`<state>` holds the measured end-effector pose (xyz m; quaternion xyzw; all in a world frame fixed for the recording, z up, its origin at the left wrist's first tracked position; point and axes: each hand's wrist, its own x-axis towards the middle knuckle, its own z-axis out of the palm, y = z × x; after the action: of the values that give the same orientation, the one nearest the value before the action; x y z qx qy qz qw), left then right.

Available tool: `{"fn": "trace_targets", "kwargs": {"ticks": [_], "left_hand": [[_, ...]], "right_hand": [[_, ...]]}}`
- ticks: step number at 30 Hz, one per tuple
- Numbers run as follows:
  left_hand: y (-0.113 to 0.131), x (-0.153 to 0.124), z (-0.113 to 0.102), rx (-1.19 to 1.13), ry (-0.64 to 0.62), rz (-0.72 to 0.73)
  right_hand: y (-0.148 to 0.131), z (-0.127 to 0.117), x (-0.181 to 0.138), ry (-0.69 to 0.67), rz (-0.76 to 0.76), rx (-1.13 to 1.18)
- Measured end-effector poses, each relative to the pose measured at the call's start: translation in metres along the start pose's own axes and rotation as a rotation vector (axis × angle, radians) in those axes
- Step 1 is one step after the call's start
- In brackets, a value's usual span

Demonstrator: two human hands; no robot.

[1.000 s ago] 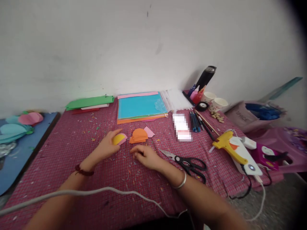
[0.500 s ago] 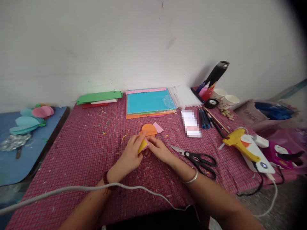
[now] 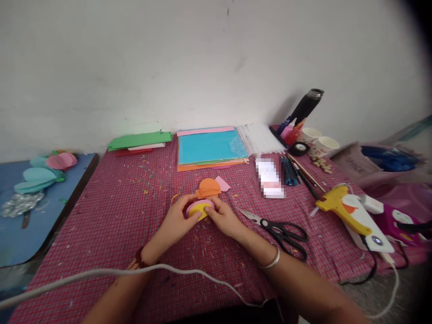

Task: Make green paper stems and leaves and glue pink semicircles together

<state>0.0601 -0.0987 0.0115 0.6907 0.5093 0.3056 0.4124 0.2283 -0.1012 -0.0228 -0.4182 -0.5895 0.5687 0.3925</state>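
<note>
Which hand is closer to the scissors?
Right. The right hand, pinching the yellow-pink paper disc, is just left of the scissors; the left hand holds its far side.

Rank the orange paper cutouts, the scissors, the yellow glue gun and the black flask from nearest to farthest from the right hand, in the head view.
From the right hand, which holds the pink-and-yellow paper piece:
1. orange paper cutouts, just beyond it.
2. scissors, to its right.
3. yellow glue gun, farther right.
4. black flask, back right by the wall.
</note>
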Motion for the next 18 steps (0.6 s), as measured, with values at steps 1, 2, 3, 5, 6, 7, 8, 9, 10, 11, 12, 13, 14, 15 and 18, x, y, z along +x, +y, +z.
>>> {"fn": "trace_targets", "kwargs": {"ticks": [1, 2, 3, 5, 6, 7, 8, 9, 10, 11, 12, 13, 14, 15, 18], "left_hand": [[0.001, 0.003, -0.003, 0.028, -0.03, -0.021], [0.002, 0.005, -0.007, 0.076, -0.054, -0.02], [0.001, 0.009, -0.011, 0.134, -0.063, 0.001], [-0.001, 0.015, -0.021, 0.241, -0.032, 0.069], [-0.003, 0.018, -0.025, 0.278, -0.025, 0.098], [-0.004, 0.019, -0.029, 0.304, -0.035, 0.119], [-0.006, 0.02, -0.032, 0.322, -0.054, 0.132], [-0.009, 0.02, -0.034, 0.336, -0.076, 0.139], [-0.011, 0.019, -0.035, 0.349, -0.094, 0.144], [-0.013, 0.018, -0.034, 0.362, -0.111, 0.15], [-0.016, 0.016, -0.032, 0.374, -0.126, 0.162], [-0.019, 0.013, -0.028, 0.388, -0.139, 0.182], [-0.022, 0.011, -0.025, 0.405, -0.142, 0.21], [-0.025, 0.009, -0.02, 0.423, -0.14, 0.24], [-0.034, 0.007, -0.009, 0.43, -0.082, 0.286]], "right_hand": [[-0.003, -0.002, -0.001, 0.0, -0.018, -0.02], [-0.006, -0.005, 0.0, 0.003, -0.044, -0.067], [-0.01, -0.011, 0.001, 0.02, -0.065, -0.162], [-0.017, -0.027, 0.007, 0.101, -0.075, -0.442], [-0.02, -0.038, 0.011, 0.17, -0.046, -0.612], [-0.022, -0.048, 0.017, 0.224, -0.016, -0.707], [-0.024, -0.059, 0.023, 0.251, 0.008, -0.764], [-0.025, -0.067, 0.028, 0.266, 0.03, -0.816], [-0.026, -0.074, 0.033, 0.266, 0.044, -0.859], [-0.027, -0.079, 0.037, 0.256, 0.054, -0.906], [-0.027, -0.08, 0.039, 0.243, 0.058, -0.954], [-0.028, -0.08, 0.04, 0.224, 0.053, -0.998], [-0.029, -0.078, 0.039, 0.199, 0.037, -1.038], [-0.03, -0.074, 0.038, 0.168, 0.014, -1.072], [-0.031, -0.057, 0.033, 0.016, -0.091, -1.158]]}}
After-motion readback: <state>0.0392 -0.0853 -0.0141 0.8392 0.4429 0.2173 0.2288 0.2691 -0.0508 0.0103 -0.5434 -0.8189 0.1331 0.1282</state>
